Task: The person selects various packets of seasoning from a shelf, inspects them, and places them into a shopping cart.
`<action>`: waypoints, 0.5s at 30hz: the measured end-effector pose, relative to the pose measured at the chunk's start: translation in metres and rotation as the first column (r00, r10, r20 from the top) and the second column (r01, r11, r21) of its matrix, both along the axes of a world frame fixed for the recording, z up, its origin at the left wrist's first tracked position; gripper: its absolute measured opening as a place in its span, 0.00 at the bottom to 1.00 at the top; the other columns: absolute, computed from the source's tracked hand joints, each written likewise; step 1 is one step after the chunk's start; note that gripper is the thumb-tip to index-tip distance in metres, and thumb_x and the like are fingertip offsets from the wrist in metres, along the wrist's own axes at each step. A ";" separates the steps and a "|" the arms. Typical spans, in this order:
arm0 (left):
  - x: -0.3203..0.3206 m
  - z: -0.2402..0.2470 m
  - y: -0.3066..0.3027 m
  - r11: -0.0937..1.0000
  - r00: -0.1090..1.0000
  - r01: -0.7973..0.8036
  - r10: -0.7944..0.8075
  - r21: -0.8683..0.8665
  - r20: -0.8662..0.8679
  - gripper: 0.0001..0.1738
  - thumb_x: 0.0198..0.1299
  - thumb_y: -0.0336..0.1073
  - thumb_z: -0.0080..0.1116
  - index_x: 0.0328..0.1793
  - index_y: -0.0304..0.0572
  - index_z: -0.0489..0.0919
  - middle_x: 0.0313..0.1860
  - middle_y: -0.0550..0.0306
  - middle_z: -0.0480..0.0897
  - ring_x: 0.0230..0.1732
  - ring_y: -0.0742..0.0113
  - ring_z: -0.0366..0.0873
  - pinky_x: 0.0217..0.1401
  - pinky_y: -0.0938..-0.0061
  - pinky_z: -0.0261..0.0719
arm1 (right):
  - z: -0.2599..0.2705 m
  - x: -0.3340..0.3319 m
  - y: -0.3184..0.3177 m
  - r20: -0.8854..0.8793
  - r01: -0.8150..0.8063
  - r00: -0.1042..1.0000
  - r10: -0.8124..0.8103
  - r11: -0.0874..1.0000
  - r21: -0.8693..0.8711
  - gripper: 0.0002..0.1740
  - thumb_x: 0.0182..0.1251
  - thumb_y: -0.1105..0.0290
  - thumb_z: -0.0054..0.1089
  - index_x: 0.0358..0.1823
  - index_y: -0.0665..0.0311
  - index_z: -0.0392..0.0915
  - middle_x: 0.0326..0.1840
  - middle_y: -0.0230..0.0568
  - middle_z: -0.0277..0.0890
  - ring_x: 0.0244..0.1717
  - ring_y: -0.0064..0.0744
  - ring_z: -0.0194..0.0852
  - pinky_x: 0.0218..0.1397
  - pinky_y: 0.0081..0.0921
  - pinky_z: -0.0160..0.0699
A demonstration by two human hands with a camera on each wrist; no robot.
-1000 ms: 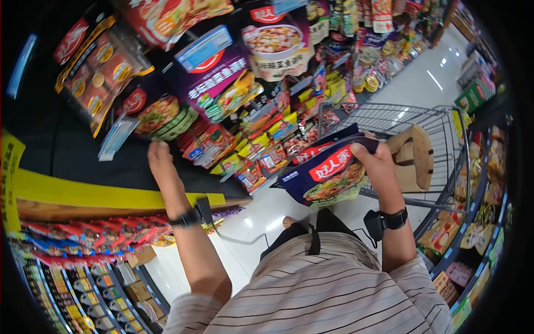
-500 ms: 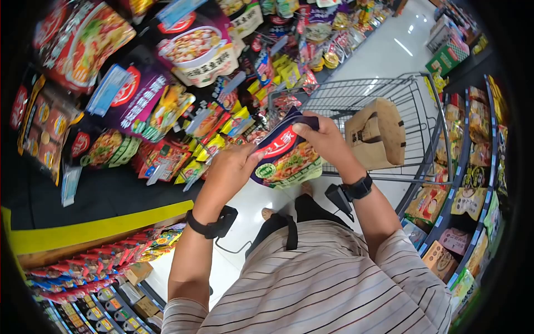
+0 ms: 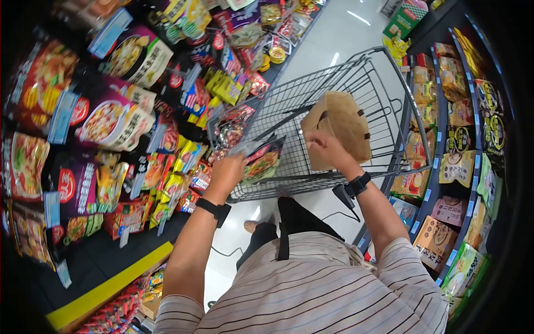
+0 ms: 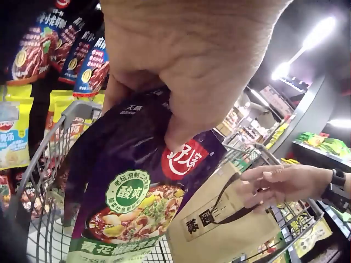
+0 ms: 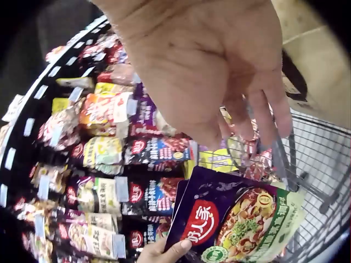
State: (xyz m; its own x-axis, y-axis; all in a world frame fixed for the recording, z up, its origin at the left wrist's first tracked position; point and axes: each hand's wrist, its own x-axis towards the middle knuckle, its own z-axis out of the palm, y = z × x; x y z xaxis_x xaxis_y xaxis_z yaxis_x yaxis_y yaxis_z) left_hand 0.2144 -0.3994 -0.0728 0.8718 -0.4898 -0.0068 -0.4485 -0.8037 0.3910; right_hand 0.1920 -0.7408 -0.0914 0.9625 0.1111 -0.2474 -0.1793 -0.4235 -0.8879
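My left hand [image 3: 227, 173] pinches dark purple seasoning packets [image 4: 137, 142] by their top edge, thumb across the front. A red label and a picture of a cooked dish show on the front one; a second packet's edge peeks out behind it in the right wrist view. They hang over the left part of a wire shopping cart [image 3: 384, 133]. Holding nothing, my right hand [image 3: 328, 149] is at a brown paper bag [image 3: 342, 117] in the cart. Its fingers are loosely extended and overlap the bag's dark handle [image 4: 236, 216] in the left wrist view.
Shelves packed with seasoning pouches [image 3: 105, 119] and price tags run along the left. Another shelf of packaged food [image 3: 459, 167] borders the right side. Pale tiled floor [image 3: 345, 33] stretches beyond the cart, with a green box [image 3: 409, 19] at the far right.
The packets have passed from my right hand to my left, which came off the shelf side. Both hands are now over the cart, the right one at the paper bag.
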 end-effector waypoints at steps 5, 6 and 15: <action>0.011 -0.047 -0.011 0.997 0.991 -0.024 0.034 0.077 -0.127 0.14 0.68 0.43 0.56 0.44 0.41 0.85 0.36 0.44 0.86 0.38 0.42 0.85 0.41 0.50 0.81 | -0.052 0.016 -0.044 -0.341 0.051 0.939 -0.039 0.998 0.027 0.30 0.71 0.62 0.62 0.70 0.66 0.68 0.56 0.51 0.80 0.58 0.37 0.77 0.60 0.32 0.76; 0.012 -0.056 -0.011 0.995 0.989 -0.030 0.043 0.090 -0.141 0.14 0.68 0.43 0.56 0.45 0.41 0.85 0.37 0.44 0.87 0.38 0.42 0.85 0.41 0.50 0.82 | -0.071 0.019 -0.058 -0.339 0.066 0.936 -0.094 0.993 -0.093 0.32 0.70 0.61 0.62 0.72 0.66 0.66 0.58 0.53 0.79 0.60 0.42 0.78 0.62 0.35 0.76; 0.027 -0.099 -0.022 0.992 0.969 -0.017 0.047 0.124 -0.242 0.14 0.68 0.41 0.55 0.48 0.40 0.84 0.42 0.43 0.87 0.45 0.45 0.85 0.47 0.53 0.82 | -0.218 -0.014 -0.200 -0.318 0.289 0.852 -0.415 0.881 -0.375 0.43 0.64 0.57 0.64 0.77 0.67 0.58 0.66 0.65 0.74 0.68 0.59 0.73 0.70 0.42 0.71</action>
State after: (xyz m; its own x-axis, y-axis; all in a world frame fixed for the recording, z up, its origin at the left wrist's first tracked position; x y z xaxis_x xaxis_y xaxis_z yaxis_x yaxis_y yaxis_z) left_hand 0.2412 -0.4209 -0.1722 0.8516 -0.4444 -0.2779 -0.3252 -0.8638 0.3849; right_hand 0.1778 -0.9408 -0.3093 0.7448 -0.3579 -0.5631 -0.6621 -0.5011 -0.5572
